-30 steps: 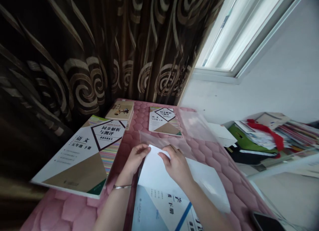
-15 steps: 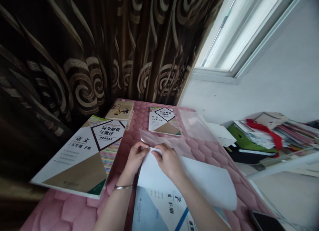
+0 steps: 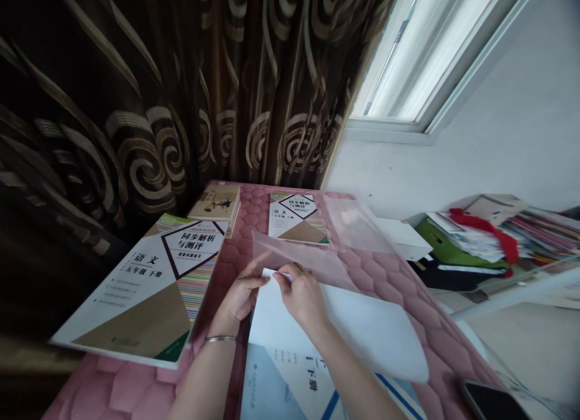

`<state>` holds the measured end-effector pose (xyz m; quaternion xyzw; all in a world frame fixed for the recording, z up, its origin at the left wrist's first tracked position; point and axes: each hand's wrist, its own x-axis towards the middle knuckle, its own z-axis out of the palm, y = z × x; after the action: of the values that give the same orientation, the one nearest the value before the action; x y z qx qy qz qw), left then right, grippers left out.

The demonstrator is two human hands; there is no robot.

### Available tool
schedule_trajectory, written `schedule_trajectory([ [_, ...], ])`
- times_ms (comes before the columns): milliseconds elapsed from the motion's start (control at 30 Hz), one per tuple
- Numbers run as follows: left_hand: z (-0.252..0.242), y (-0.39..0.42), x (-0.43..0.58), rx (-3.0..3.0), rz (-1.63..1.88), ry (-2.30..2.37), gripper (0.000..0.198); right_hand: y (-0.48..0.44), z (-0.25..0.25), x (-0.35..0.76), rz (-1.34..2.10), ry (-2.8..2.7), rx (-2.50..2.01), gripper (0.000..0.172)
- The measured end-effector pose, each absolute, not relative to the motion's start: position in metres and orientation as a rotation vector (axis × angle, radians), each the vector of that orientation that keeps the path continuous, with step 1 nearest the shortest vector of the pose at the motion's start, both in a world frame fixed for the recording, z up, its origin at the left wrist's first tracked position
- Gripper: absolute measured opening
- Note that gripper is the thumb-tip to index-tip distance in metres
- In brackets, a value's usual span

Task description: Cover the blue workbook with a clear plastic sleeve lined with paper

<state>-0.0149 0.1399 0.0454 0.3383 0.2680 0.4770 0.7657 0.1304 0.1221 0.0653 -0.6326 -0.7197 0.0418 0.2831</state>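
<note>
A blue-and-white paperback book (image 3: 267, 381) lies before me, its cover lifted so that the white inner side (image 3: 353, 329) faces up. My right hand (image 3: 302, 299) is closed, pinching the far edge of this white sheet near its left corner. Beside it, my left hand (image 3: 242, 294) has its thumb at the same corner. Its fingers reach up against a clear plastic book cover (image 3: 303, 260), slightly blurred, and appear to grip the film. The clear cover spreads out just beyond both hands. My right forearm hides part of the book.
To the left lies a large workbook (image 3: 136, 305), with a tan book stack (image 3: 216, 203) behind it. A smaller workbook (image 3: 296, 217) and another clear sheet (image 3: 353, 222) lie farther back on the pink padded cloth (image 3: 122, 387). A phone (image 3: 492, 402) is at lower right; papers (image 3: 466, 239) fill a shelf.
My left fingers have gone from a tight pinch to reaching farther up against the plastic. My right hand keeps its pinch on the sheet. The view has shifted slightly.
</note>
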Motion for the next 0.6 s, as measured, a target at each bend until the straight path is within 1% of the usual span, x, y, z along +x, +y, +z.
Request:
schedule_trajectory([
  [100,0.048,0.1377,-0.0147,0.732,1.026,0.597,0.079,0.1227,0.064,0.1304,0.108,-1.88,-1.699,0.004],
  [167,0.048,0.1376,-0.0141,0.697,1.021,0.63,0.075,0.1227,0.0625,0.1305,0.085,-1.855,-1.689,0.002],
  [267,0.0454,0.1383,-0.0129,0.645,1.011,0.679,0.064,0.1224,0.0602,0.1306,0.016,-1.841,-1.657,0.005],
  [333,0.0434,0.1383,-0.012,0.639,1.006,0.691,0.06,0.122,0.0596,0.1304,-0.018,-1.842,-1.636,0.008],
  [400,0.0425,0.1371,-0.0111,0.653,1.0,0.687,0.064,0.1217,0.0601,0.1303,-0.034,-1.841,-1.619,0.009],
  [600,0.0453,0.131,-0.0103,0.699,0.954,0.64,0.087,0.1214,0.0613,0.1297,-0.052,-1.816,-1.582,0.012],
])
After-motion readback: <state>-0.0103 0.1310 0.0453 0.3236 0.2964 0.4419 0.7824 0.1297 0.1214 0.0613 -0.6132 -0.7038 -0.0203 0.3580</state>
